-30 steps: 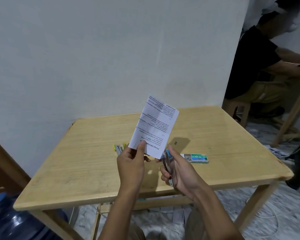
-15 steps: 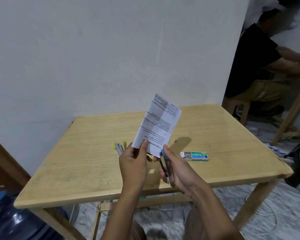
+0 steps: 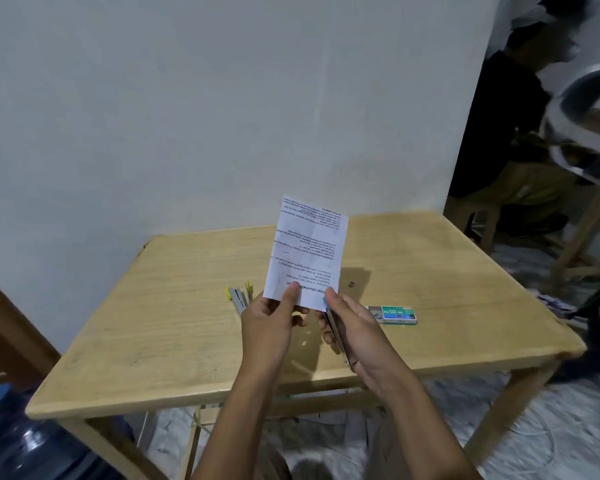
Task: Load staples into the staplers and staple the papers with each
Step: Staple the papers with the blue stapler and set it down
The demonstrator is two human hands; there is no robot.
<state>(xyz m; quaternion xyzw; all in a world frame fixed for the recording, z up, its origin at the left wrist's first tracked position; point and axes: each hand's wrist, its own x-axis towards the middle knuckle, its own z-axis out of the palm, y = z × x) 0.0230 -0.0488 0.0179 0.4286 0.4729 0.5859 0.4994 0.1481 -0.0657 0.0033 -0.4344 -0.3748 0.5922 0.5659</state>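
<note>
A: What is the biggest thing here?

B: A plain pale grey wall [image 3: 187, 116] at the back. Far to the right, a person in a black shirt [image 3: 492, 133] sits by it. A big blue water bottle [image 3: 32, 445] stands on the floor, bottom left.

A: And in front of the wall?

B: A square worktop of light wood [image 3: 153, 323].

A: Where is the paper?

B: The white sheet with small black print [image 3: 309, 251] is up in the air over the middle of the worktop. It stands tall, with its long side going up. The left hand [image 3: 267, 323] pinches its bottom edge, thumb in front.

A: And the other hand?

B: The right hand [image 3: 364, 337] has its fingers curled round a thin silver stapler with a blue tip [image 3: 336, 334]. The stapler points up and away, from the wrist toward the sheet. Its blue tip sits right at the sheet's bottom right corner. I cannot tell if the corner is inside the mouth.

A: So what comes next?

B: I think the corner must slide in, then the right hand squeezes.

A: Any small things?

B: A little green and blue box of staples [image 3: 397, 314] lies just right of the right hand. Some thin grey staplers with yellow ends [image 3: 239, 296] lie left of the left hand.
</note>
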